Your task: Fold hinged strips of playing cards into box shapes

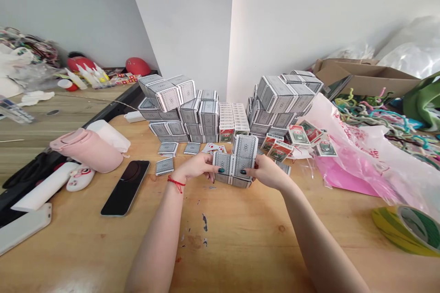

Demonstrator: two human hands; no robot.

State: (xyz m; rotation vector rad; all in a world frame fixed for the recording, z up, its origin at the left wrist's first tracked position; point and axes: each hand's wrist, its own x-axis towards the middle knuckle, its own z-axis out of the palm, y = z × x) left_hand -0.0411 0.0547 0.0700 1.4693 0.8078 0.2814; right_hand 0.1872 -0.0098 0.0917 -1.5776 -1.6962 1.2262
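My left hand (197, 168) and my right hand (266, 171) both grip a small cluster of grey patterned card packs (237, 162) on the wooden table (240, 238), one hand at each side. The fingers of both hands are curled round the packs. A red thread circles my left wrist. Behind the cluster stand two tall piles of the same grey packs, a left pile (178, 110) and a right pile (282, 100), with rows of boxed decks (233, 121) between them. Loose single packs (167, 148) lie just left of my hands.
A black phone (126, 187) and a pink bottle (87, 150) lie at the left. Green and red deck boxes (302, 139) and a pink plastic bag (350, 160) lie right. A cardboard box (364, 80) sits at the back right, a tape roll (409, 229) at the right edge.
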